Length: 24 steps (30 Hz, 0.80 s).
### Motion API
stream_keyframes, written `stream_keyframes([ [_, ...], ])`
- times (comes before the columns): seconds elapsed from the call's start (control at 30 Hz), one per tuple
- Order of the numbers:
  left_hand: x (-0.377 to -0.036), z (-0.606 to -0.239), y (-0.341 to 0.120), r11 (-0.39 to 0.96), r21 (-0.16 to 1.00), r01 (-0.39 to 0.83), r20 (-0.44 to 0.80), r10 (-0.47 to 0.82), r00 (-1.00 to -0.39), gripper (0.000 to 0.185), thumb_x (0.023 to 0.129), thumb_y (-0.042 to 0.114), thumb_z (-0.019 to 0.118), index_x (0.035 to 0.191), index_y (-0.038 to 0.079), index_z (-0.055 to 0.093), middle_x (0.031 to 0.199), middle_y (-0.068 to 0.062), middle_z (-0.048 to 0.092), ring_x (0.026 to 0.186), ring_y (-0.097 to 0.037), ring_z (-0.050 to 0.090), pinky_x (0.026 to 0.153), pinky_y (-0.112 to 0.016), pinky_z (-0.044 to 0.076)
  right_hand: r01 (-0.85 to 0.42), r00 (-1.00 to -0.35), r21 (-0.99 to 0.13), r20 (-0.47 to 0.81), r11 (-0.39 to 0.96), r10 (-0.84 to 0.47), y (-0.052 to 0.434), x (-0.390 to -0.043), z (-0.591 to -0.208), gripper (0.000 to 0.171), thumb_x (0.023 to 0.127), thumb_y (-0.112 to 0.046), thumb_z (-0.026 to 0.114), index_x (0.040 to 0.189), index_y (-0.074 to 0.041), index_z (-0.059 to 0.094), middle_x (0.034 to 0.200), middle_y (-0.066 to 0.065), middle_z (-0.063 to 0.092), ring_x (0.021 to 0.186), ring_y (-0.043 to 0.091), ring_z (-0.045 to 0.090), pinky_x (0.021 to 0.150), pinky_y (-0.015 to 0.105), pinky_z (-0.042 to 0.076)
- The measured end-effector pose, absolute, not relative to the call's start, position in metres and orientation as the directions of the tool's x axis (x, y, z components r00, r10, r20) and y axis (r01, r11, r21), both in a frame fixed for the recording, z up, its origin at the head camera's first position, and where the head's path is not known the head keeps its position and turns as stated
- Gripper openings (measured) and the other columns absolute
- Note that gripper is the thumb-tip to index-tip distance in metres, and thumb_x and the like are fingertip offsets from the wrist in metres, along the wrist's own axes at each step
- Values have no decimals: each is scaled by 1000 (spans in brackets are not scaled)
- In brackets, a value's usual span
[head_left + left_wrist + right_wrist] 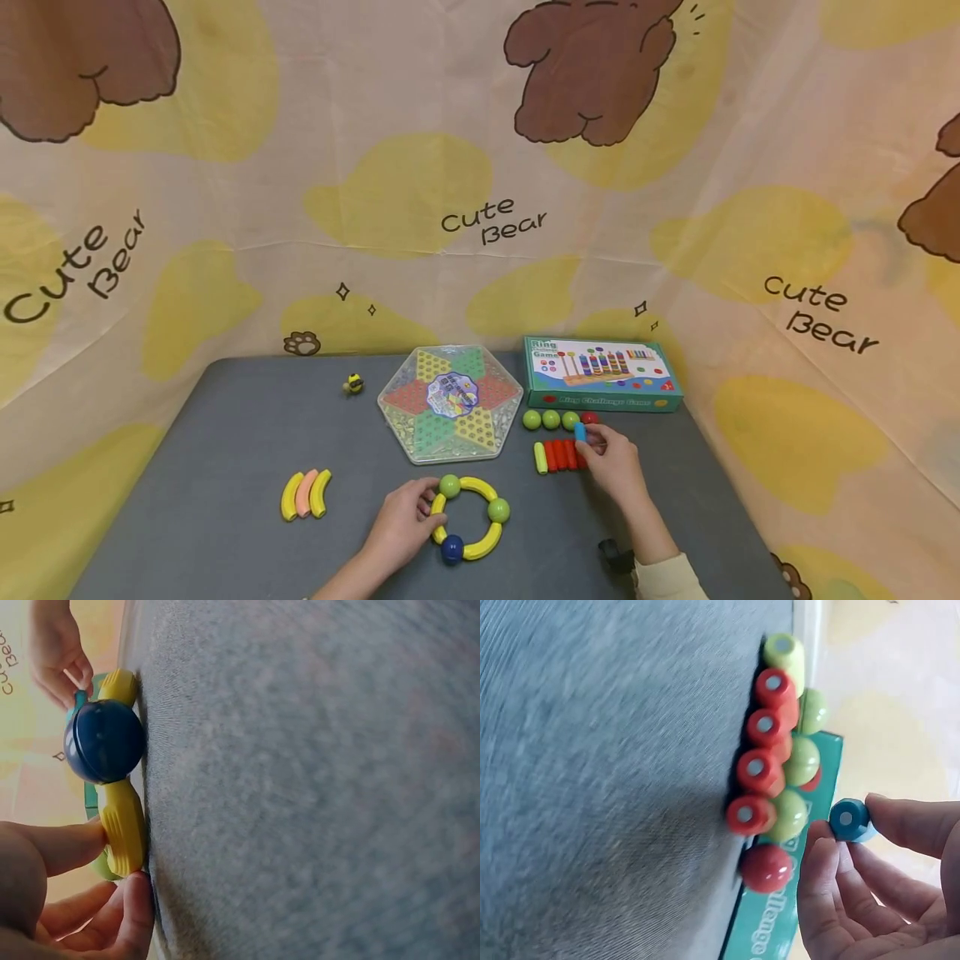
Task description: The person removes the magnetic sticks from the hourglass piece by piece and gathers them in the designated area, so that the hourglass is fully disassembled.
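My left hand (407, 518) pinches a yellow curved magnetic piece on the left side of a ring (481, 551) lying on the table. Yellow arcs, two green balls (498, 510) and a dark blue ball (105, 741) make up this ring. Over to the right, my right hand (617, 467) holds a blue magnetic stick (850, 819) between thumb and fingers, raised above the row. Below it lie several red sticks (756, 771) and one light green stick (541, 458), side by side. Behind them are three green balls (551, 419) and a red ball (766, 868).
A hexagonal Chinese checkers set (450, 405) lies at the back middle, beside a green Ring Challenge Game box (603, 374). Two yellow arcs and a pink arc (303, 493) sit at the left. A small yellow-and-black toy (353, 383) stands farther back. A printed cloth (375, 192) hangs behind the table.
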<state>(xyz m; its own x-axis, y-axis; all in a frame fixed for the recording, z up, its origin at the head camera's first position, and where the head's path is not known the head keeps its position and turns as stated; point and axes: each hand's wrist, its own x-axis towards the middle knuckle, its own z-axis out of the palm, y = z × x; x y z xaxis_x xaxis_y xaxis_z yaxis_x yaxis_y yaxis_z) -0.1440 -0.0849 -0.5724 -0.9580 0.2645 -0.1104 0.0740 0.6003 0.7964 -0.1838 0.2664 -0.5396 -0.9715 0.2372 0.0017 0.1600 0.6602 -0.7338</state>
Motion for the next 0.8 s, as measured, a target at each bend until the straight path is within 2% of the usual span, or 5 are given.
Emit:
stream_keyframes([
  [0.37,-144,-577,-85,618,781,85,-107,268,-958,46,83,17,83,123,1,66,98,-1,62,74,-5,55,63,-23,49,204,-970,-653,-33,730,242,284,-188,-555,34,91,-16,73,118,5,69,94,13,72,84,25,64,71,37,54],
  [0.5,-143,-576,-85,614,783,98,-90,268,-959,47,84,18,83,125,5,65,102,-3,61,72,-4,53,61,-23,47,215,-970,-638,-50,739,239,286,-190,-559,33,91,-16,73,116,5,70,93,12,72,83,24,63,71,37,53],
  [0.63,-142,-575,-87,617,772,153,-60,310,-949,50,88,30,79,134,16,63,129,-9,55,78,-10,56,61,-26,47,214,-972,-633,-62,744,227,286,-191,-563,33,90,-17,73,115,5,70,92,12,71,82,25,63,71,37,53],
  [0.73,-141,-575,-88,622,745,242,-39,403,-915,54,91,45,73,140,27,60,153,-10,39,101,-20,59,74,-37,52,207,-973,-619,-48,757,227,286,-190,-564,33,91,-19,73,114,4,70,94,12,71,84,25,63,74,39,53],
  [0.8,-141,-575,-88,614,724,315,-30,484,-874,58,92,52,69,144,32,56,163,-8,27,119,-29,52,84,-49,48,191,-974,-613,-22,766,226,284,-189,-561,33,91,-21,73,114,3,71,96,13,71,85,25,62,75,41,53],
])
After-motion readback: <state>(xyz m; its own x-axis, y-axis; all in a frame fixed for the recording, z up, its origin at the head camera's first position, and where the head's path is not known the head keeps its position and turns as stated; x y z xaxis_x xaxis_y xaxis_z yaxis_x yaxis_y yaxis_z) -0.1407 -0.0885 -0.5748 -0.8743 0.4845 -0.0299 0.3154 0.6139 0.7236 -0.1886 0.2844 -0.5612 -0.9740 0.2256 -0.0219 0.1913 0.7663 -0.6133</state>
